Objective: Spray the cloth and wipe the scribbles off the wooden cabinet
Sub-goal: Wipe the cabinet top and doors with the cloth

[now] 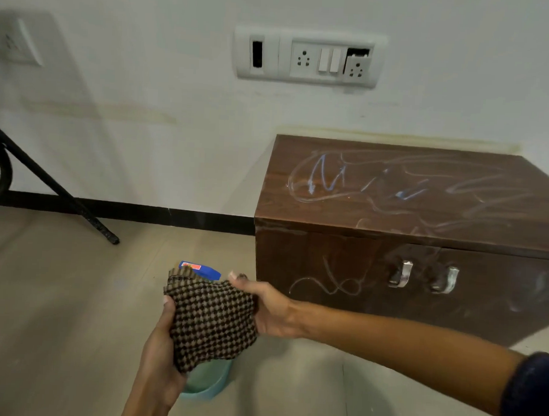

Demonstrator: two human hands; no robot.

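Over the beige floor [54, 323], left hand [161, 345] and right hand [268, 306] grip the checked cloth [211, 322], half hiding a spray bottle [208, 381].

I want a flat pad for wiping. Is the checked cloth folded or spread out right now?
Folded. The checked cloth shows stacked layered edges at its top and is a compact wad held between the left hand and right hand.

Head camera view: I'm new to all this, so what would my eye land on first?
The pale scribbles across the top of the dark wooden cabinet at right stand out first, with more on its front beside two metal handles. Low in the middle, the left hand and right hand hold a brown checked cloth, with a blue-topped spray bottle partly hidden behind it.
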